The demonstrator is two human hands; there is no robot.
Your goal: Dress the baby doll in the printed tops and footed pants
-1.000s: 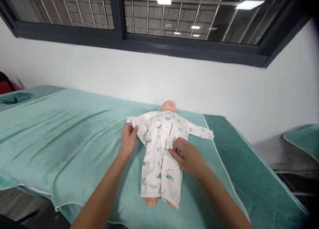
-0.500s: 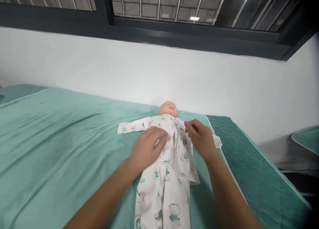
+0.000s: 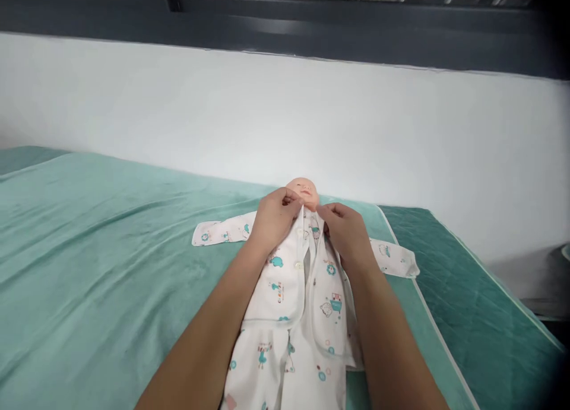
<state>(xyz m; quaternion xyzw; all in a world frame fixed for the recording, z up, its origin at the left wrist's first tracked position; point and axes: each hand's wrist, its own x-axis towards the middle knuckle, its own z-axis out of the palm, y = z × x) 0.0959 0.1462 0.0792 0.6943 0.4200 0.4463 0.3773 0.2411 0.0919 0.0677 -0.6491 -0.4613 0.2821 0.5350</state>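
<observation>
A baby doll [image 3: 304,189] lies face up, its head toward the wall, in a white printed jacket [image 3: 280,285] and white printed trousers [image 3: 258,362]. The jacket's front hangs open down the middle, with a button on the left panel. At the collar, my left hand [image 3: 276,217] pinches the top corner of the left panel just below the chin. My right hand [image 3: 345,229] pinches the top edge of the right panel close beside it. Both jacket sleeves spread out sideways.
Under the doll is a light green sheet [image 3: 133,249] with wrinkles on the left. A darker green quilted cover [image 3: 467,291] lies to the right. Behind stand a white wall [image 3: 222,119] and a dark window frame [image 3: 289,32].
Both hands have moved up to the collar and closed on the jacket's edges. The view has tilted down and come nearer, and more of the right sleeve shows.
</observation>
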